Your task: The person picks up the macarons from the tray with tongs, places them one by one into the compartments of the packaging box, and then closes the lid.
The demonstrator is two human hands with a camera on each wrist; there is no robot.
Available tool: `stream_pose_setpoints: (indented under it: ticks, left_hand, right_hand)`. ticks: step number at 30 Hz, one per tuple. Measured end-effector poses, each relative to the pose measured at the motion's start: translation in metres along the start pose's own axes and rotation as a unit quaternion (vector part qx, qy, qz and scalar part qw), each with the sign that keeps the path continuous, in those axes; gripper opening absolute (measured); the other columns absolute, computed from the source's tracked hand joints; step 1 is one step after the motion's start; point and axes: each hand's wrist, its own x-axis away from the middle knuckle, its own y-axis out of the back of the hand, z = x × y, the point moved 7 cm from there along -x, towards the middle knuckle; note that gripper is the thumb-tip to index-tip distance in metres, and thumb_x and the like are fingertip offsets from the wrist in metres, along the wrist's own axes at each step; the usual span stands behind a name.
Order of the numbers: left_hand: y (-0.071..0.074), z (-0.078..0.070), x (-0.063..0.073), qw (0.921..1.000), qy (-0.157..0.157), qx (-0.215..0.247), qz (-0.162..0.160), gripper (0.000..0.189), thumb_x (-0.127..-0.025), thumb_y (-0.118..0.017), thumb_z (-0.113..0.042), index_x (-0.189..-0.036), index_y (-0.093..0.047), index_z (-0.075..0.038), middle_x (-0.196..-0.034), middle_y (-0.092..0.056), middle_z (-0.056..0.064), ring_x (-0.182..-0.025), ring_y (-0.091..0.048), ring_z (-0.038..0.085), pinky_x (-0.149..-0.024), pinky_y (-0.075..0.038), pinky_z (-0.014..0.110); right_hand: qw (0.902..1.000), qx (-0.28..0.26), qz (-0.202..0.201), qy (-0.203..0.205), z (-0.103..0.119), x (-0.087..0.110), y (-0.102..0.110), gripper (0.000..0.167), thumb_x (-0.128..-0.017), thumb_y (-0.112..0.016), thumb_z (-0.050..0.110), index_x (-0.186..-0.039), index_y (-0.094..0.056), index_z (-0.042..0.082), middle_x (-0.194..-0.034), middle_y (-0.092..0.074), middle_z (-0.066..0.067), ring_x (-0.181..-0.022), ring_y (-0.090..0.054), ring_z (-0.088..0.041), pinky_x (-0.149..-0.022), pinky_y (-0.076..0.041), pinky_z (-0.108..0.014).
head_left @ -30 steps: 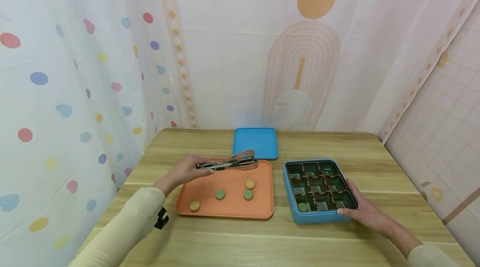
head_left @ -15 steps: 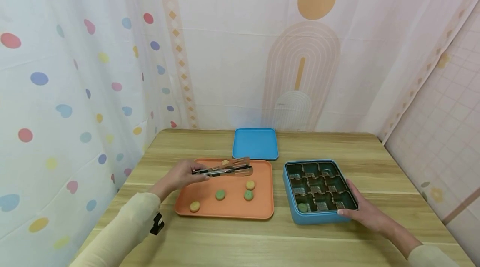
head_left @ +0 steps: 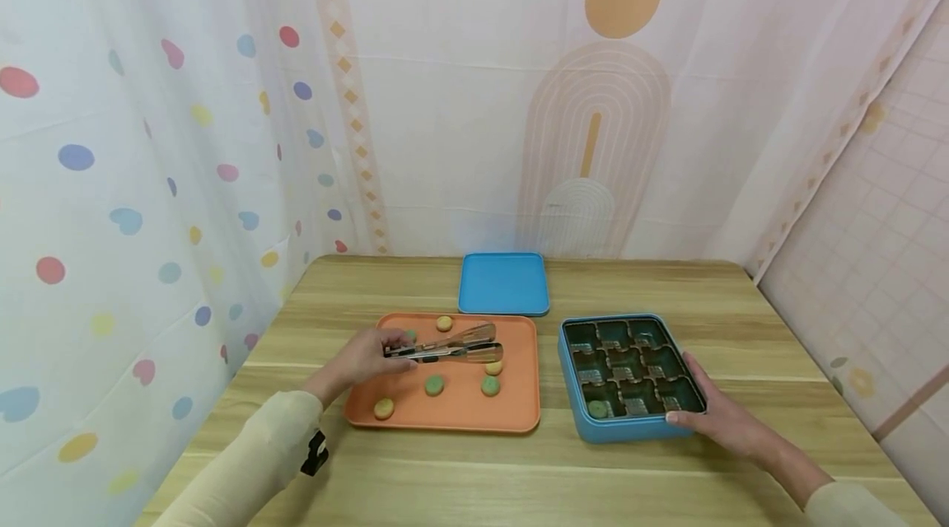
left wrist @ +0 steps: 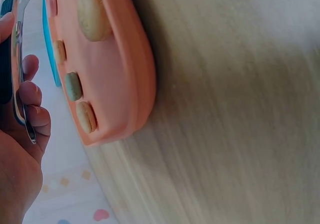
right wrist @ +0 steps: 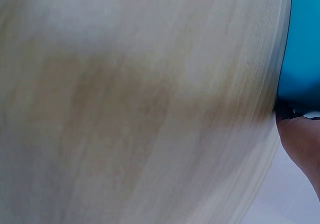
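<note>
My left hand [head_left: 363, 364] grips a pair of metal tongs [head_left: 463, 346] by the black-handled end, above the orange tray [head_left: 460, 420]. Their tips stand apart, with no macaron seen between them. Several macarons lie on the tray, among them a green macaron [head_left: 433, 384], another green macaron [head_left: 490, 385] and a yellow macaron [head_left: 383, 408]. The tongs partly cover a yellow macaron [head_left: 493, 367]. With thumb on the rim and fingers along the right side, my right hand [head_left: 722, 416] holds a blue box [head_left: 630, 430]. One green macaron [head_left: 597, 408] sits in its front-left compartment.
Behind the orange tray lies a flat blue lid [head_left: 504, 284]. A dark divided insert [head_left: 625, 363] fills the box. The wooden table [head_left: 474, 478] meets patterned curtains [head_left: 460, 140] at the back and left.
My left hand has brought the tongs lower and nearer over the tray, uncovering a yellow and a green macaron at the back. My right hand and the box stay put.
</note>
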Motion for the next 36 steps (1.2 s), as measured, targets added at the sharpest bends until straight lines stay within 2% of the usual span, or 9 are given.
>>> stream_pose_setpoints:
  ticks: [15,25,36]
  left_hand:
    - [-0.005,0.011,0.004,0.9998,0.014,-0.011,0.007,0.018,-0.084,-0.081,-0.035,-0.093,-0.072,-0.022,-0.068,-0.057,-0.006,-0.058,-0.045,0.011,-0.053,-0.037,0.026]
    - [-0.01,0.011,0.004,0.9999,0.003,-0.008,0.015,0.02,-0.084,-0.08,-0.039,-0.092,-0.072,-0.023,-0.071,-0.058,-0.007,-0.059,-0.045,0.011,-0.054,-0.037,0.025]
    - [-0.012,0.011,0.003,0.9997,-0.013,-0.02,0.007,0.014,-0.086,-0.079,-0.033,-0.089,-0.071,-0.023,-0.069,-0.056,-0.009,-0.058,-0.043,0.009,-0.055,-0.036,0.025]
  right_hand:
    - [1.0,-0.005,0.002,-0.002,0.004,-0.001,-0.001,0.104,-0.093,-0.07,0.025,-0.157,0.009,0.002,-0.158,0.008,-0.033,-0.14,0.003,-0.059,-0.102,-0.008,-0.076]
    - [1.0,0.005,-0.002,-0.004,0.003,0.0,0.0,0.105,-0.092,-0.071,0.027,-0.158,0.008,0.003,-0.158,0.007,-0.035,-0.139,0.001,-0.06,-0.102,-0.01,-0.076]
    - [1.0,0.004,-0.001,-0.007,0.001,0.001,0.0,0.105,-0.093,-0.07,0.026,-0.158,0.008,0.004,-0.157,0.007,-0.035,-0.139,0.001,-0.061,-0.102,-0.01,-0.076]
